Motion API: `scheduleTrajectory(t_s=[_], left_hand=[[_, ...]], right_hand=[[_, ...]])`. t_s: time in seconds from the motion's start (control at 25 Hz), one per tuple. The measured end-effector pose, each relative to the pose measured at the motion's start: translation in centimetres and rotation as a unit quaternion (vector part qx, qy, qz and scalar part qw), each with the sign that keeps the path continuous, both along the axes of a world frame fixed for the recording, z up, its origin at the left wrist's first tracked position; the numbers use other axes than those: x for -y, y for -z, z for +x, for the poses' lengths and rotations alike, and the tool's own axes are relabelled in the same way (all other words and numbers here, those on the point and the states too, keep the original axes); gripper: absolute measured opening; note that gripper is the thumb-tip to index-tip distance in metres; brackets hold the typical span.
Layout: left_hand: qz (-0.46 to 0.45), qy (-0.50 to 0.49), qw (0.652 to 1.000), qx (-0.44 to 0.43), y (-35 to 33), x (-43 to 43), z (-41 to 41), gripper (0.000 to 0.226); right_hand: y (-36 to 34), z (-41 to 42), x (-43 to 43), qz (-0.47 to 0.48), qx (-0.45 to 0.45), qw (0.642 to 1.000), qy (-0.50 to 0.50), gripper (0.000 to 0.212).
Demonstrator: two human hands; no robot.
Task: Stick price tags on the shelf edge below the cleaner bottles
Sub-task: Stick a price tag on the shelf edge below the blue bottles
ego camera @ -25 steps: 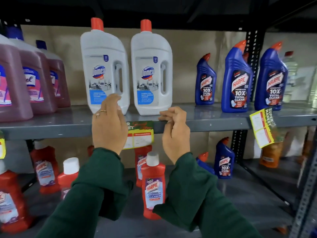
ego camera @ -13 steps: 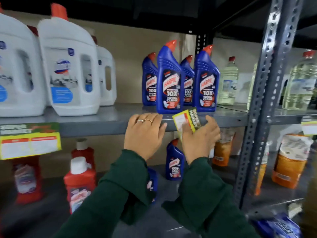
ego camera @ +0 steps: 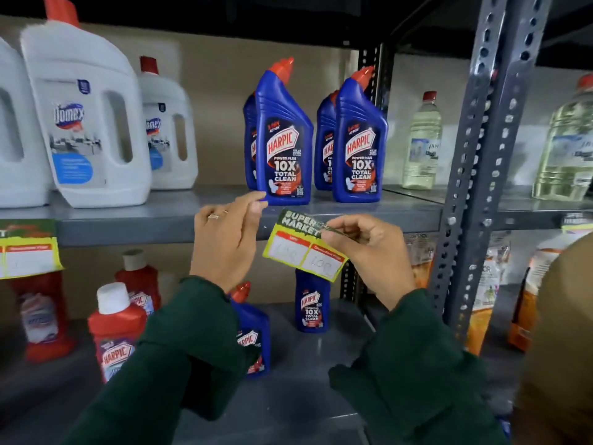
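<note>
A yellow and green price tag [ego camera: 300, 248] hangs tilted in front of the grey shelf edge [ego camera: 154, 231], just below the blue Harpic bottles [ego camera: 284, 139]. My right hand [ego camera: 369, 252] pinches the tag's upper right corner. My left hand [ego camera: 226, 242] is raised beside the tag's left end, fingers pinched together near the shelf edge at the foot of the front blue bottle; whether they hold anything is unclear. Another price tag [ego camera: 29, 252] is stuck on the shelf edge at far left, under the white Domex bottles [ego camera: 86, 123].
A perforated grey upright post [ego camera: 478, 155] stands right of the blue bottles. Clear liquid bottles [ego camera: 422, 146] sit beyond it. The lower shelf holds red Harpic bottles [ego camera: 117, 332], small blue Harpic bottles [ego camera: 313, 303] and orange pouches [ego camera: 484, 303].
My view has swung right, from the white bottles to the blue ones. My right hand has turned the tag to face me, and my left hand has lifted off the shelf edge.
</note>
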State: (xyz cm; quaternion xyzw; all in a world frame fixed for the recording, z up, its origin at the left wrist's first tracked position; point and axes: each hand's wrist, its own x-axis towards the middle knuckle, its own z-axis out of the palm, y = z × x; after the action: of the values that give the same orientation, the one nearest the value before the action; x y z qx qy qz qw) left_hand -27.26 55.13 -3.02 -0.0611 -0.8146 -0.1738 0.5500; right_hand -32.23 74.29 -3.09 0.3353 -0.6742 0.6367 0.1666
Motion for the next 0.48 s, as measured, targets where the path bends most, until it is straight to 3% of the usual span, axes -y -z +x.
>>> scheduleTrajectory(t_s=[0.08, 0.2, 0.4, 0.48], left_hand=[[-0.014, 0.07, 0.996, 0.046, -0.3, -0.8, -0.2, 0.046], [-0.081, 0.06, 0.993, 0.068, -0.1, -1.5, -1.2, 0.038], [-0.049, 0.064, 0.995, 0.067, -0.2, -1.5, -1.6, 0.018], [-0.035, 0.062, 0.995, 0.074, -0.1, -1.6, -1.6, 0.016]], right_hand=[[-0.3, -0.7, -0.6, 0.041, -0.018, 0.999, 0.006, 0.016], [-0.3, -1.7, -0.8, 0.048, -0.04, 0.998, 0.028, 0.011], [-0.1, -3.1, -0.4, 0.084, -0.233, 0.958, 0.145, 0.008], [0.7, -3.6, -0.1, 0.086, -0.23, 0.961, 0.13, 0.007]])
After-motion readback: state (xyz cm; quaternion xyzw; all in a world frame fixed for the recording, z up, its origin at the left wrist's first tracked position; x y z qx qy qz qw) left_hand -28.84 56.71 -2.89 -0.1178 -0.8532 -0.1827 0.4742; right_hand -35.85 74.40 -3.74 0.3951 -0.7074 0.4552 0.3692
